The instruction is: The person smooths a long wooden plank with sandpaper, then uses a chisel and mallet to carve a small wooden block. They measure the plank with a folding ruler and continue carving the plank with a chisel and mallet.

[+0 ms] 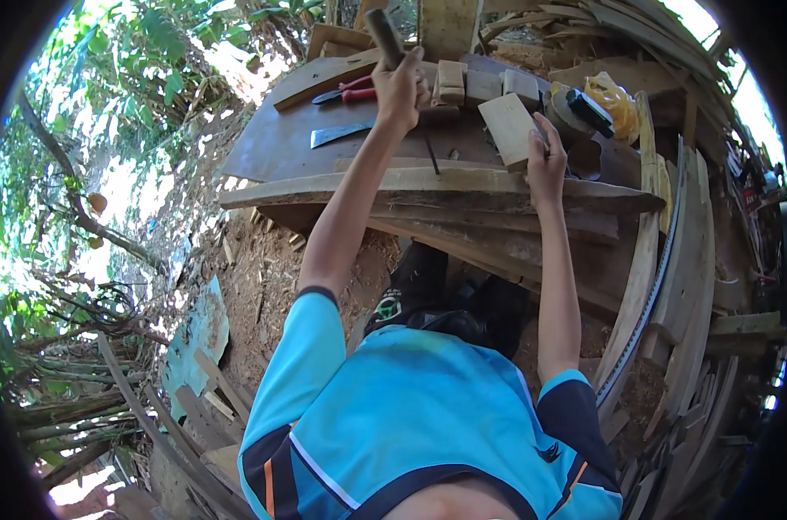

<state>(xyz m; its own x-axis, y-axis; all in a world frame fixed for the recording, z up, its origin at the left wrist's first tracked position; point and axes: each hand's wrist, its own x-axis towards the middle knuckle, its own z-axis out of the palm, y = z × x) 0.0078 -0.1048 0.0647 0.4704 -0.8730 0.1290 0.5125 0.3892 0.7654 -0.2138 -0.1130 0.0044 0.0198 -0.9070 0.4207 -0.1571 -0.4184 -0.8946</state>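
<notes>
My left hand [399, 91] is raised over the far part of the workbench [272, 152], closed around a thick, dark cylindrical wooden piece [382, 35] that points up and away. My right hand [545, 160] grips a pale rectangular wood block [506, 126], held tilted above the bench's right half. A thin dark rod [431, 152] shows below and right of my left hand. Beside that hand lie red-handled pliers [352, 89] and a flat metal blade [333, 135]. Several small wood blocks [484, 89] sit behind the held block.
A yellow plastic bag [614, 100] and a dark object [588, 111] sit at the back right. A rough plank [324, 189] forms the near bench edge. Long boards [683, 251] and a bluish strip [644, 312] stand along the right. Scrap wood and a pale green sheet [198, 338] lie at left.
</notes>
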